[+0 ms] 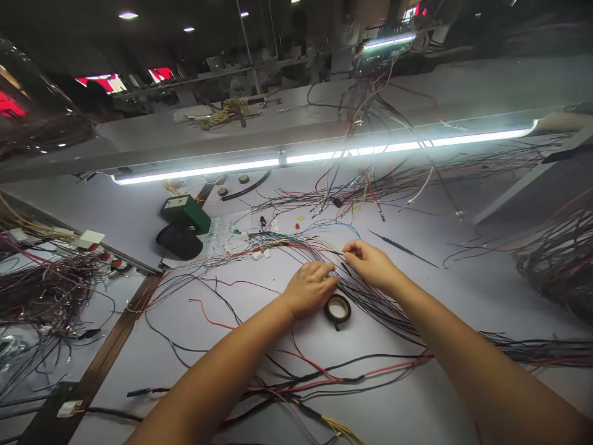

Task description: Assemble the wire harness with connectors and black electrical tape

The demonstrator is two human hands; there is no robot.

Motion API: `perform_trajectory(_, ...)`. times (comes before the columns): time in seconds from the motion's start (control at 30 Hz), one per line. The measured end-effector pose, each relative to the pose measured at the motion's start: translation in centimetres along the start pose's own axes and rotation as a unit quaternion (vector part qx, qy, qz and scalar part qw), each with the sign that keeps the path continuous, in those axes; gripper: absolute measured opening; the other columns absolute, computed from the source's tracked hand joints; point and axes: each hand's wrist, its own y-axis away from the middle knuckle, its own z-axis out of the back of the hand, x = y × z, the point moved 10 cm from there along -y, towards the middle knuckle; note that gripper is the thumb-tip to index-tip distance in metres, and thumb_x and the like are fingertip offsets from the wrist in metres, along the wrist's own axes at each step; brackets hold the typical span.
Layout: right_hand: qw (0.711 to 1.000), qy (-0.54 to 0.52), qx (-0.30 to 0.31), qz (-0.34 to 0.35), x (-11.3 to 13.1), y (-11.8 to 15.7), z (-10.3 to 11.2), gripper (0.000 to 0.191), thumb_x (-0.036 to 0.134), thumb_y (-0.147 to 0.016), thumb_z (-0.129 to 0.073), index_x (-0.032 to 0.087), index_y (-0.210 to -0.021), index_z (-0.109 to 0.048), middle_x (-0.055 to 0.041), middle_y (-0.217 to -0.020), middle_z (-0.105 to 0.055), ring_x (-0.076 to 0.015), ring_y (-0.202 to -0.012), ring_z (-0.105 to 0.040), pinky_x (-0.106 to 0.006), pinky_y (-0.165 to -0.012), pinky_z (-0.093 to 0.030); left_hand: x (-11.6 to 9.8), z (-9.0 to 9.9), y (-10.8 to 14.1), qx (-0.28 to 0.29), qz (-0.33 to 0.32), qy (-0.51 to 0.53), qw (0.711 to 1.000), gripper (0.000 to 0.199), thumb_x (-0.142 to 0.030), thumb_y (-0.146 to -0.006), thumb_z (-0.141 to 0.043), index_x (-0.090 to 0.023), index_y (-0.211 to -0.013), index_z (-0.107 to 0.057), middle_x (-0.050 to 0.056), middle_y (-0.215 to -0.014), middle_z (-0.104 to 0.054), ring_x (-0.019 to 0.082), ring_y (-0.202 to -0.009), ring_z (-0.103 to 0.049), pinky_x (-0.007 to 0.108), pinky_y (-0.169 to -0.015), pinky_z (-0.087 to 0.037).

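A long bundle of thin wires (375, 309) runs across the white table (250, 296). My left hand (311, 285) lies over the bundle, palm down, its fingers bent together around the wires. Just right of it, my right hand (365, 262) is closed in a pinch, thumb against forefinger, on a thin wire with a pale end. A roll of black tape (337, 308) lies flat beside my left hand, on the near side of the bundle. Small white connectors (262, 254) lie by the bundle's far left end.
A green box (188, 214) and a black cup on its side (180, 241) stand at the back left. A thin dark tool (404, 248) lies right of my hands. Wires hang below the lamp (393, 147). More harnesses (343, 378) cross the near table.
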Motion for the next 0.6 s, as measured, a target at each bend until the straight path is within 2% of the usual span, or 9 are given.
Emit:
perform_trajectory(0.1, 0.999, -0.032, 0.005, 0.027, 1.9, 1.0, -0.1, 0.04, 0.036, -0.087, -0.045, 0.02, -0.124, -0.045, 0.0039, -0.073, -0.06, -0.0122, -0.062, -0.057, -0.022, -0.06, -0.044, -1.6, -0.1, -1.2, -0.005, -0.077, 0.012, 0.997, 0.032, -0.025, -0.093, -0.041, -0.02, -0.118, -0.06, 0.009, -0.133, -0.053, 0.022, -0.12, -0.047, 0.037, -0.103, -0.037)
perform_trajectory(0.17, 0.999, -0.011, -0.009, 0.036, 3.1, 1.6, -0.1, 0.055, 0.039, -0.09, -0.044, 0.021, -0.14, -0.032, 0.003, -0.072, -0.061, -0.0143, -0.064, -0.059, -0.024, -0.061, -0.044, -0.7, -0.5, -2.2, 0.009, -0.059, 0.019, 0.998, 0.041, -0.034, -0.093, -0.043, -0.018, -0.13, -0.051, 0.011, -0.14, -0.047, 0.024, -0.13, -0.04, 0.039, -0.109, -0.031)
perform_trajectory(0.23, 0.998, 0.065, -0.007, 0.022, 3.6, 2.0, -0.3, 0.061, 0.042, -0.091, -0.043, 0.019, -0.145, -0.026, -0.0019, -0.077, -0.065, -0.0191, -0.072, -0.062, -0.027, -0.064, -0.043, 1.7, -1.4, -3.0, 0.04, 0.007, 0.025, 0.999, 0.057, -0.047, -0.092, -0.042, -0.018, -0.14, -0.039, 0.011, -0.15, -0.036, 0.024, -0.14, -0.025, 0.04, -0.115, -0.022)
perform_trajectory(0.33, 0.985, 0.172, 0.012, -0.016, 2.7, 2.3, 0.4, 0.051, 0.039, -0.092, -0.038, 0.02, -0.139, -0.043, -0.011, -0.093, -0.069, -0.0265, -0.086, -0.064, -0.033, -0.07, -0.044, 7.2, -2.7, -2.6, 0.081, 0.156, 0.027, 0.984, 0.069, -0.058, -0.092, -0.03, -0.015, -0.145, -0.031, 0.011, -0.155, -0.024, 0.025, -0.143, -0.017, 0.041, -0.117, -0.016)
perform_trajectory(0.4, 0.984, 0.17, -0.036, -0.039, 1.4, 2.7, 3.2, 0.048, 0.039, -0.092, -0.035, 0.021, -0.135, -0.047, -0.0116, -0.1, -0.069, -0.0274, -0.092, -0.063, -0.035, -0.075, -0.045, 10.4, -3.1, -1.4, 0.09, 0.223, 0.024, 0.97, 0.071, -0.059, -0.092, -0.024, -0.013, -0.145, -0.032, 0.014, -0.153, -0.029, 0.027, -0.141, -0.024, 0.044, -0.115, -0.018)
perform_trajectory(0.47, 0.982, 0.121, -0.111, -0.088, -0.9, 3.5, 7.0, 0.053, 0.044, -0.092, -0.035, 0.021, -0.139, -0.043, -0.009, -0.093, -0.068, -0.0258, -0.088, -0.063, -0.035, -0.074, -0.047, 12.6, -3.2, 0.0, 0.091, 0.249, 0.024, 0.964, 0.073, -0.062, -0.091, -0.022, -0.015, -0.145, -0.033, 0.014, -0.151, -0.033, 0.028, -0.14, -0.028, 0.046, -0.115, -0.019)
perform_trajectory(0.5, 0.985, 0.09, -0.089, -0.113, -2.3, 3.9, 7.5, 0.056, 0.049, -0.091, -0.036, 0.021, -0.139, -0.043, -0.0065, -0.081, -0.067, -0.0244, -0.078, -0.064, -0.034, -0.068, -0.049, 13.3, -3.2, 0.6, 0.091, 0.255, 0.025, 0.962, 0.074, -0.064, -0.09, -0.021, -0.017, -0.145, -0.033, 0.013, -0.151, -0.034, 0.028, -0.14, -0.028, 0.046, -0.115, -0.018)
perform_trajectory(0.57, 0.987, -0.019, 0.071, -0.144, -4.2, 4.5, 5.3, 0.06, 0.055, -0.087, -0.046, 0.021, -0.136, -0.047, -0.0027, -0.068, -0.063, -0.0208, -0.064, -0.062, -0.03, -0.059, -0.049, 14.1, -3.2, 1.5, 0.088, 0.258, 0.029, 0.962, 0.076, -0.067, -0.089, -0.02, -0.019, -0.146, -0.033, 0.012, -0.15, -0.036, 0.028, -0.14, -0.028, 0.045, -0.116, -0.016)
perform_trajectory(0.6, 0.971, -0.082, 0.156, -0.161, -4.5, 5.1, 3.6, 0.062, 0.056, -0.084, -0.053, 0.022, -0.135, -0.047, -0.0016, -0.067, -0.063, -0.019, -0.06, -0.062, -0.029, -0.056, -0.05, 14.2, -3.2, 1.8, 0.086, 0.258, 0.031, 0.962, 0.076, -0.068, -0.088, -0.02, -0.02, -0.146, -0.033, 0.012, -0.15, -0.036, 0.027, -0.14, -0.029, 0.045, -0.116, -0.016)
